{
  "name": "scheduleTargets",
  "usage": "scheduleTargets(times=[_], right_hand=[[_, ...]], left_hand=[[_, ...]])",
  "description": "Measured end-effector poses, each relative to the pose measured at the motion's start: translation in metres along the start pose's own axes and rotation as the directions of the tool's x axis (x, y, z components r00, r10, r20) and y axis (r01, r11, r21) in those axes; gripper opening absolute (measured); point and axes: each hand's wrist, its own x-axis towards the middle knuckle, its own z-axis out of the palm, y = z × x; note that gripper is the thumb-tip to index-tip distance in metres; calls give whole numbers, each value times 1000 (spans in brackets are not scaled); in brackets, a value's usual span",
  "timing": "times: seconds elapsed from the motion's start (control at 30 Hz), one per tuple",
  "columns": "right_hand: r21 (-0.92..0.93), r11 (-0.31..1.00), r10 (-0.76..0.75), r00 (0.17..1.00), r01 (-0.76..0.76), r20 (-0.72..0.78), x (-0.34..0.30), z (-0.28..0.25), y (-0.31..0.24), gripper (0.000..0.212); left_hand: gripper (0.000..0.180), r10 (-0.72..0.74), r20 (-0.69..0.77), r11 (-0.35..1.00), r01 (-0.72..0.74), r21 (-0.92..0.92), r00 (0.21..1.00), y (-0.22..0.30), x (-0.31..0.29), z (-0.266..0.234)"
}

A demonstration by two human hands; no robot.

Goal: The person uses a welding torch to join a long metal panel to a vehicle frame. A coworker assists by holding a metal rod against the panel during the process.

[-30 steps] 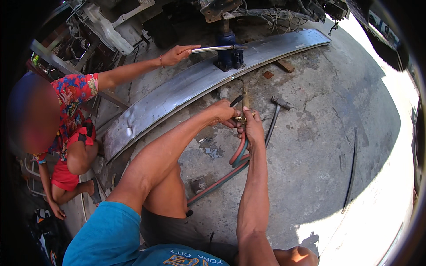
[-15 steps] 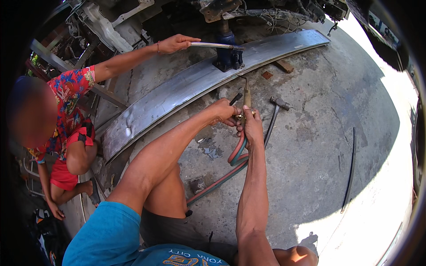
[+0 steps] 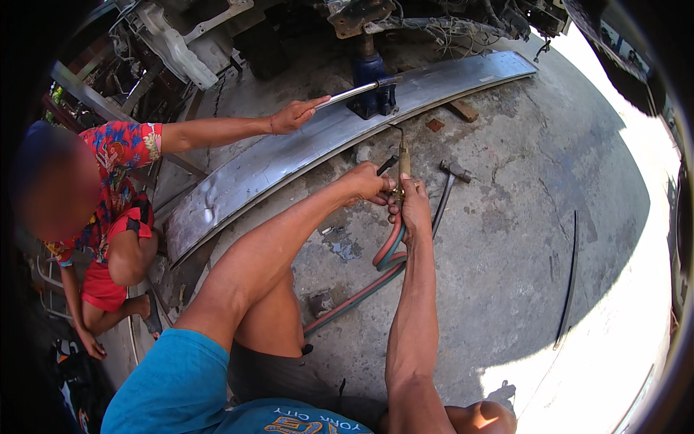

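My right hand (image 3: pixel 415 206) is closed around the lower end of a brass gas torch (image 3: pixel 404 160), whose thin bent tip points away from me toward a long curved metal panel (image 3: pixel 282 148). Close beside it, my left hand (image 3: pixel 367 184) has its fingertips at the brass valve fittings of the torch. A short black stick-like object (image 3: pixel 388 165) juts out of that hand; its exact kind cannot be made out. From the torch, paired red and green hoses (image 3: pixel 354 300) loop down and run under my raised leg. No flame shows at the tip.
A blue bottle jack (image 3: pixel 369 76) stands on the panel under a stripped vehicle frame. At left, a crouching person's hand (image 3: pixel 293 116) grips the jack's metal handle (image 3: pixel 350 94). A hammer (image 3: pixel 450 189) lies right of the torch; a dark strip (image 3: pixel 569 278) lies farther right.
The other person's hand has moved down toward me, tilting the jack handle lower at its outer end. My hands and the torch have barely moved.
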Motion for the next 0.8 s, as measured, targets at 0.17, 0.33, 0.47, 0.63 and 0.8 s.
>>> scheduleTargets(times=[0.17, 0.33, 0.47, 0.63, 0.8], right_hand=[[11, 1000, 3, 1000, -3, 19, 2, 0, -1, 30], [18, 1000, 16, 999, -16, 27, 6, 4, 2, 32], [11, 1000, 19, 1000, -19, 22, 11, -2, 1, 30], [40, 999, 7, 1000, -8, 19, 11, 1, 6, 31], [114, 993, -38, 999, 39, -9, 15, -2, 7, 28]], left_hand=[[21, -2, -15, 1000, 2, 16, 1000, 2, 0, 0], [21, -4, -17, 1000, 4, 2, 1000, -1, 1, -6], [21, -15, 32, 1000, 14, 15, 999, 8, 0, -1], [21, -26, 12, 1000, 25, 14, 1000, 9, -8, -5], [20, 15, 25, 1000, -15, 2, 1000, 11, -6, -1]])
